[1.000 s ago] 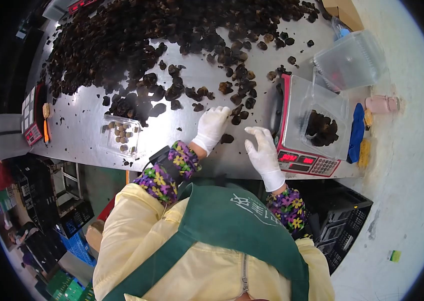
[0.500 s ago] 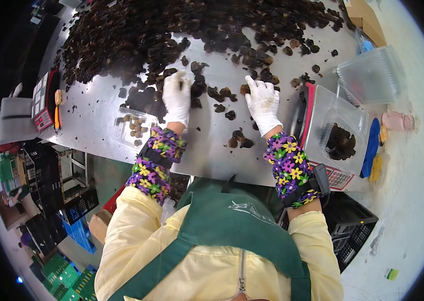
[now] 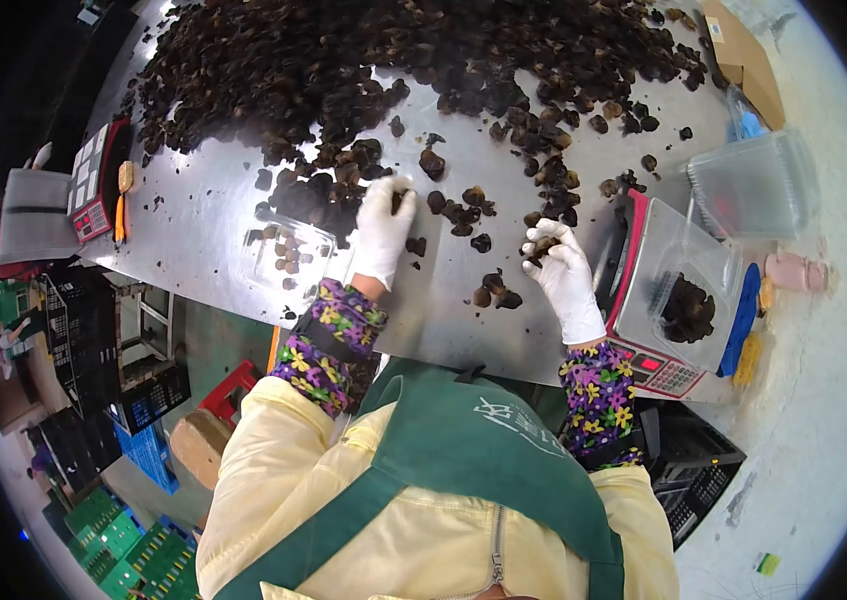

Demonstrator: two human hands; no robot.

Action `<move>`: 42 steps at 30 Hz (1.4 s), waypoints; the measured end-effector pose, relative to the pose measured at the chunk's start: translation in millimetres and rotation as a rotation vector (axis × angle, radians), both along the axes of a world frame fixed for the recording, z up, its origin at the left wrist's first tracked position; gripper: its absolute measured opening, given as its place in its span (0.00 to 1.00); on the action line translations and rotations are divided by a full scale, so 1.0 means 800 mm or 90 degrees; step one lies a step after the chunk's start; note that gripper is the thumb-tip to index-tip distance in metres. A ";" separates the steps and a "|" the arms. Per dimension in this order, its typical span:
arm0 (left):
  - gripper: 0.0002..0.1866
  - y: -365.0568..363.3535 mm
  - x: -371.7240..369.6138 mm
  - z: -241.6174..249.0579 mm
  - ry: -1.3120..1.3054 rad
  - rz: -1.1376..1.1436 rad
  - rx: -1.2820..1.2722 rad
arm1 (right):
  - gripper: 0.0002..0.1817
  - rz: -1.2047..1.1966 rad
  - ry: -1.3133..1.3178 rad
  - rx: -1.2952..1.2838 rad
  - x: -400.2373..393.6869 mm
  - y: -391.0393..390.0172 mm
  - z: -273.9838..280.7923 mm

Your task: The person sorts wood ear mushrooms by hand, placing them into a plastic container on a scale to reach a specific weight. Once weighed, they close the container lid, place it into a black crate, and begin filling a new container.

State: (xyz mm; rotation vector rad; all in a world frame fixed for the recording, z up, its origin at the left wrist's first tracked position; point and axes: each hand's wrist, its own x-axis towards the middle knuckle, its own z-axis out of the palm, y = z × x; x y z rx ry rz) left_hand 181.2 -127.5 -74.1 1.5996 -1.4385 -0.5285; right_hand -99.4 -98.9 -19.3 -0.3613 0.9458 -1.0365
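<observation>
My left hand [image 3: 383,232], in a white glove, has its fingers curled round a dark wood ear mushroom [image 3: 398,201] at the middle of the metal table. My right hand [image 3: 563,278], gloved too, is closed on brown-black wood ear mushrooms [image 3: 541,249], partly hidden by the fingers. Between the hands lie a few loose wood ears [image 3: 463,212] and a small cluster [image 3: 496,292] closer to the table edge. Left of my left hand stands a clear plastic tray [image 3: 328,250] with small round brownish pieces [image 3: 286,252].
A large heap of wood ears [image 3: 273,80] covers the table's far side. On the right, a red-edged scale [image 3: 633,310] bears a clear container with a dark clump [image 3: 688,308]; stacked clear boxes [image 3: 753,185] stand behind. Another scale [image 3: 93,200] sits at the left edge.
My right hand has drawn back toward me and its fingers have closed on wood ears. My left hand has shifted slightly nearer and curled round a piece. The camera view has shifted a little.
</observation>
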 end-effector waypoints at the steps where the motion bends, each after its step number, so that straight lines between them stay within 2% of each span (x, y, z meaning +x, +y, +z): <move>1: 0.14 -0.012 0.003 0.014 -0.031 -0.001 0.013 | 0.07 0.004 -0.029 0.005 -0.001 0.001 0.002; 3: 0.20 -0.036 0.002 0.036 -0.093 -0.025 0.006 | 0.08 0.014 0.007 -0.003 -0.003 -0.010 -0.010; 4: 0.21 -0.051 -0.001 0.037 -0.135 -0.050 0.057 | 0.10 0.027 0.040 -0.015 -0.001 -0.020 -0.011; 5: 0.21 -0.064 -0.004 0.034 -0.185 -0.092 0.055 | 0.11 0.075 0.160 -0.017 0.002 -0.031 -0.010; 6: 0.22 -0.074 -0.007 0.031 -0.236 -0.135 0.054 | 0.11 0.075 0.161 -0.015 0.012 -0.042 -0.005; 8: 0.20 -0.079 -0.013 0.018 -0.401 -0.149 0.061 | 0.11 0.197 0.487 -0.097 0.039 -0.060 -0.002; 9: 0.18 -0.081 -0.014 0.014 -0.402 -0.153 0.084 | 0.08 0.200 0.546 -0.175 0.050 -0.064 -0.004; 10: 0.17 -0.081 -0.015 0.010 -0.403 -0.157 0.107 | 0.08 0.201 0.545 -0.174 0.055 -0.067 -0.012; 12: 0.15 -0.071 -0.013 0.009 -0.360 -0.160 0.128 | 0.08 0.253 0.886 -0.499 0.068 -0.068 -0.020; 13: 0.14 -0.064 -0.011 0.012 -0.317 -0.160 0.148 | 0.13 0.350 0.886 -0.431 0.074 -0.065 -0.012; 14: 0.14 -0.051 -0.008 0.015 -0.319 -0.159 0.149 | 0.13 0.350 0.884 -0.432 0.082 -0.059 -0.011; 16: 0.13 -0.018 0.000 0.035 -0.139 -0.029 0.083 | 0.20 0.388 0.967 -0.512 0.097 -0.047 -0.012; 17: 0.13 -0.004 0.004 0.036 -0.151 -0.006 0.025 | 0.25 0.415 1.002 -0.517 0.104 -0.043 -0.015; 18: 0.12 0.008 0.005 0.032 -0.123 0.010 0.000 | 0.24 0.411 1.035 -0.545 0.109 -0.037 -0.020; 20: 0.11 0.032 -0.002 0.046 -0.184 -0.008 0.109 | 0.19 0.421 1.074 -0.542 0.116 -0.030 -0.036; 21: 0.12 0.042 -0.008 0.035 -0.224 -0.043 0.113 | 0.19 0.421 1.073 -0.544 0.116 -0.027 -0.044; 23: 0.14 0.055 -0.021 0.023 -0.288 -0.096 0.059 | 0.14 0.284 1.008 -0.580 0.107 -0.023 -0.056; 24: 0.14 0.060 -0.024 0.023 -0.324 -0.124 0.050 | 0.14 0.288 1.007 -0.581 0.100 -0.023 -0.056; 25: 0.14 0.061 -0.021 0.013 -0.361 -0.135 0.030 | 0.13 0.226 0.956 -0.577 0.091 -0.023 -0.054; 26: 0.14 0.058 -0.015 0.002 -0.358 -0.133 0.031 | 0.11 0.163 0.905 -0.574 0.082 -0.024 -0.051; 29: 0.13 0.037 -0.005 -0.013 -0.250 -0.146 0.064 | 0.10 0.174 0.857 -0.437 0.059 -0.031 -0.039; 32: 0.13 0.008 -0.018 0.021 -0.200 -0.128 0.011 | 0.10 0.180 0.881 -0.394 0.040 -0.040 -0.040; 34: 0.11 -0.008 -0.020 0.010 -0.224 -0.155 -0.004 | 0.10 0.174 0.898 -0.394 0.032 -0.042 -0.038; 36: 0.08 -0.015 -0.023 0.003 -0.297 -0.244 0.026 | 0.11 0.186 0.920 -0.321 0.024 -0.040 -0.031; 37: 0.06 -0.016 -0.026 0.001 -0.342 -0.242 0.061 | 0.11 0.178 0.909 -0.308 0.020 -0.037 -0.022; 40: 0.05 -0.015 -0.030 -0.001 -0.318 -0.216 0.109 | 0.10 0.150 0.913 -0.294 0.002 -0.020 -0.014; 42: 0.07 -0.018 -0.040 0.004 -0.291 -0.220 0.078 | 0.10 0.141 0.917 -0.300 -0.011 -0.003 -0.008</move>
